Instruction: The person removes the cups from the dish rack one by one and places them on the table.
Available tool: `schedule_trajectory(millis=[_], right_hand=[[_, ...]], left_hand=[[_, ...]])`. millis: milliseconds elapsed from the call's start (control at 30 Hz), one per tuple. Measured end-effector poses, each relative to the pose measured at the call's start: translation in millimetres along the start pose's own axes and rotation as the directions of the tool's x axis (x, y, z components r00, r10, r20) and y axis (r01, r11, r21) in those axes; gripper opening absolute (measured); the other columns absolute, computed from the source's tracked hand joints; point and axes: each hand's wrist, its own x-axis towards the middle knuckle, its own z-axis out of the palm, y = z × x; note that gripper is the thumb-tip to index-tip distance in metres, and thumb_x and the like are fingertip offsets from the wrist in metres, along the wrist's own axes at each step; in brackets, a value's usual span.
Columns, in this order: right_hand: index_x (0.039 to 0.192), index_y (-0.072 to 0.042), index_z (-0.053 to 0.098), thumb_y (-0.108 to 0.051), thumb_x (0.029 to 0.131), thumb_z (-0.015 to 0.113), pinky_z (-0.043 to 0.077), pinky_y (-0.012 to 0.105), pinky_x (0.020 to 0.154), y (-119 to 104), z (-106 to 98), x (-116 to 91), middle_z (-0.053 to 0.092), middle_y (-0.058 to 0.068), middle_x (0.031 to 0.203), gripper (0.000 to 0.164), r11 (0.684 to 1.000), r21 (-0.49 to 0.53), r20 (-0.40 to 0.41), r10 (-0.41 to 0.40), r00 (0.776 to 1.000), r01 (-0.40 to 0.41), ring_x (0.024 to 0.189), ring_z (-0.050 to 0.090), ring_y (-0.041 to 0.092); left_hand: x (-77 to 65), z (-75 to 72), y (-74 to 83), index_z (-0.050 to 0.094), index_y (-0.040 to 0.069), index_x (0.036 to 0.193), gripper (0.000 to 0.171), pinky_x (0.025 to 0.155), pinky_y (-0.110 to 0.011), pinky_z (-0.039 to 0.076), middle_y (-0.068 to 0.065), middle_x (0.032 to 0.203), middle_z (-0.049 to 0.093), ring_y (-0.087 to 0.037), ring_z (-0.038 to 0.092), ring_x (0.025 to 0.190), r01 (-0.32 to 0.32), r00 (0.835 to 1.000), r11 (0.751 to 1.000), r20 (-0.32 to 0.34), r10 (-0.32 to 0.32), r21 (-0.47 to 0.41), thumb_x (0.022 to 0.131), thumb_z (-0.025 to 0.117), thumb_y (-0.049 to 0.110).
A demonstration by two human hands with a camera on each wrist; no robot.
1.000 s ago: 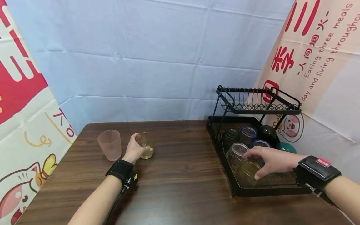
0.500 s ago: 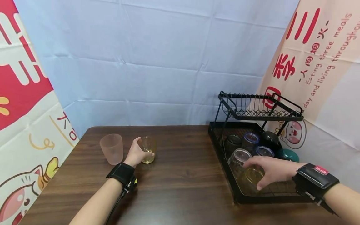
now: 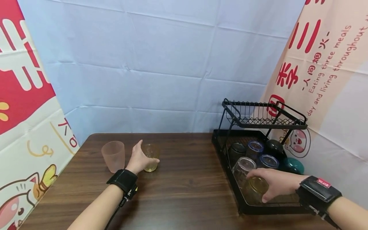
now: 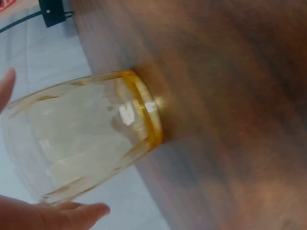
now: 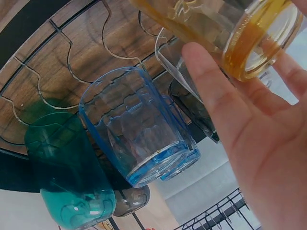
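On the left of the table stands a clear yellow-tinted glass [image 3: 150, 161], upright. My left hand [image 3: 139, 159] reaches around it with thumb and fingers spread; in the left wrist view the thumb tip and a fingertip stand apart from the glass wall. My right hand [image 3: 271, 183] holds a second yellow-tinted glass [image 3: 257, 190], bottom up, at the front of the black dish rack [image 3: 244, 209]. In the right wrist view its fingers [image 5: 206, 72] lie along the glass near the thick amber base. The thumb is mostly out of that view.
A frosted pink cup [image 3: 113, 156] stands left of my left hand. Behind my right hand, the rack holds upturned glasses: a clear one [image 3: 244, 167], blue-based ones [image 3: 268, 162], a dark one [image 3: 237, 151] and a teal one [image 3: 293, 166]. A wire shelf [image 3: 264, 119] overhangs the back.
The view has tilted up. My left fingers and thumb have spread wider around the standing glass. My right hand has come slightly lower around its glass, whose base shows more between the fingers.
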Motion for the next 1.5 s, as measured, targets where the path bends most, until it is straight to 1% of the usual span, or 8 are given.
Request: schedule_trajectory(millis=[267, 667, 833, 967, 1167, 1267, 1400, 1500], right_hand=[[0.134, -0.005, 0.058, -0.011, 0.07, 0.089, 0.055, 0.042, 0.086, -2.1, -15.9, -6.6, 0.057, 0.012, 0.132, 0.072, 1.0, 0.02, 0.006, 0.008, 1.0, -0.008, 0.111, 0.057, 0.031], [0.143, 0.003, 0.049, -0.009, 0.076, 0.087, 0.055, 0.032, 0.07, -22.4, -90.1, -18.5, 0.058, 0.013, 0.12, 0.078, 0.992, 0.045, -0.028, 0.116, 0.993, -0.115, 0.097, 0.059, 0.022], [0.147, 0.0, 0.043, -0.013, 0.084, 0.084, 0.06, 0.032, 0.076, -51.7, -110.2, -3.4, 0.056, 0.017, 0.128, 0.076, 0.992, 0.115, -0.138, -0.039, 0.99, 0.055, 0.104, 0.063, 0.026], [0.147, -0.003, 0.043, -0.007, 0.086, 0.082, 0.06, 0.036, 0.083, -73.9, -108.2, 34.5, 0.055, 0.02, 0.13, 0.072, 0.942, 0.242, -0.244, -0.174, 0.954, 0.234, 0.11, 0.063, 0.031], [0.15, 0.001, 0.035, 0.005, 0.086, 0.075, 0.057, 0.036, 0.093, -90.2, -72.3, 115.1, 0.049, 0.023, 0.141, 0.076, 0.775, 0.465, -0.437, -0.219, 0.873, 0.427, 0.119, 0.06, 0.026], [0.149, 0.0, 0.033, 0.01, 0.085, 0.072, 0.057, 0.034, 0.094, -100.6, -44.1, 151.1, 0.046, 0.022, 0.145, 0.076, 0.639, 0.574, -0.536, -0.18, 0.824, 0.513, 0.119, 0.059, 0.023], [0.148, -0.003, 0.031, 0.011, 0.086, 0.07, 0.055, 0.028, 0.094, -115.5, -10.2, 183.5, 0.041, 0.02, 0.15, 0.075, 0.502, 0.642, -0.609, -0.124, 0.783, 0.579, 0.126, 0.053, 0.023], [0.149, -0.005, 0.029, 0.008, 0.088, 0.07, 0.055, 0.024, 0.092, -122.3, 4.5, 193.6, 0.036, 0.02, 0.152, 0.075, 0.457, 0.665, -0.622, -0.099, 0.777, 0.59, 0.132, 0.048, 0.025]], left_hand=[[-0.4, -15.8, 20.7, 0.008, 0.001, 0.163, 0.113, 0.115, -0.062, 0.032, -0.029, 0.166, 0.004, -0.047, 0.013, 0.152, -0.092, 0.995, 0.996, -0.051, 0.092, -0.008, 0.085, 0.087, 0.026], [-6.4, -48.1, 41.0, 0.008, 0.009, 0.166, 0.117, 0.116, -0.062, 0.03, -0.023, 0.168, 0.008, -0.043, 0.016, 0.152, -0.112, 0.993, 0.993, -0.032, 0.111, -0.026, 0.084, 0.086, 0.037], [-11.6, -60.5, 61.0, 0.004, 0.017, 0.167, 0.116, 0.12, -0.058, 0.027, -0.013, 0.171, 0.006, -0.035, 0.013, 0.155, -0.157, 0.987, 0.976, 0.012, 0.161, -0.15, 0.086, 0.085, 0.037], [-14.9, -54.3, 70.9, 0.005, 0.017, 0.167, 0.112, 0.122, -0.05, 0.024, -0.006, 0.172, 0.005, -0.031, 0.011, 0.156, -0.167, 0.977, 0.934, 0.071, 0.199, -0.317, 0.088, 0.084, 0.028], [-18.0, -18.8, 79.7, 0.006, 0.008, 0.165, 0.115, 0.122, -0.042, 0.026, -0.011, 0.171, 0.008, -0.031, 0.014, 0.155, -0.104, 0.947, 0.796, 0.184, 0.262, -0.597, 0.085, 0.087, 0.026], [-18.4, -0.8, 81.9, 0.004, 0.004, 0.164, 0.127, 0.123, -0.044, 0.023, -0.015, 0.171, 0.007, -0.033, 0.014, 0.155, -0.037, 0.93, 0.647, 0.211, 0.301, -0.762, 0.078, 0.092, 0.036], [-18.7, 14.4, 89.0, 0.005, -0.001, 0.163, 0.123, 0.124, -0.046, 0.02, -0.018, 0.17, 0.008, -0.037, 0.016, 0.154, 0.021, 0.943, 0.441, 0.164, 0.289, -0.897, 0.082, 0.088, 0.038], [-18.9, 16.9, 95.9, 0.008, -0.003, 0.162, 0.097, 0.123, -0.044, 0.024, -0.018, 0.169, 0.011, -0.037, 0.021, 0.152, 0.017, 0.962, 0.39, 0.122, 0.245, -0.921, 0.097, 0.074, 0.026]])
